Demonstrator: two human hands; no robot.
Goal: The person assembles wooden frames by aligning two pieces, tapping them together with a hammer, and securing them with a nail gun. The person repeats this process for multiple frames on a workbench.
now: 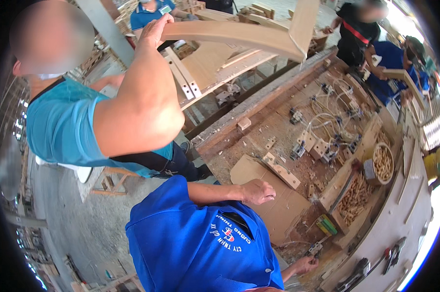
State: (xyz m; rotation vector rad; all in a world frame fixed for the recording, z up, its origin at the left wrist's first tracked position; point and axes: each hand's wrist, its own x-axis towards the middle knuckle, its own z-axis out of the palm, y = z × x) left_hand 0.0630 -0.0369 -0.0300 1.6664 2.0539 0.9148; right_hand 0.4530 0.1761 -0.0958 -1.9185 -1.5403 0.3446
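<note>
My left hand (pixel 259 191) is curled in a loose fist above a brown cardboard sheet (pixel 273 214) on the workbench; its inner side is turned away, so whatever it may hold is hidden. A drilled wooden block (pixel 281 171) lies just beyond it. Low in the view, my right hand (pixel 305 265) has its fingers closed at the lower end of a small metal valve (pixel 315 250) with a thin hose. Near that valve sits a green and yellow box (pixel 326 225).
A co-worker (pixel 69 126) at the left holds up a curved wooden frame (pixel 229 36) over the bench's far edge. Metal clamps with hoses (pixel 322 141), a bucket of dowels (pixel 379 163), loose dowels (pixel 356 202) and a power drill (pixel 358 272) occupy the right side. More people work behind.
</note>
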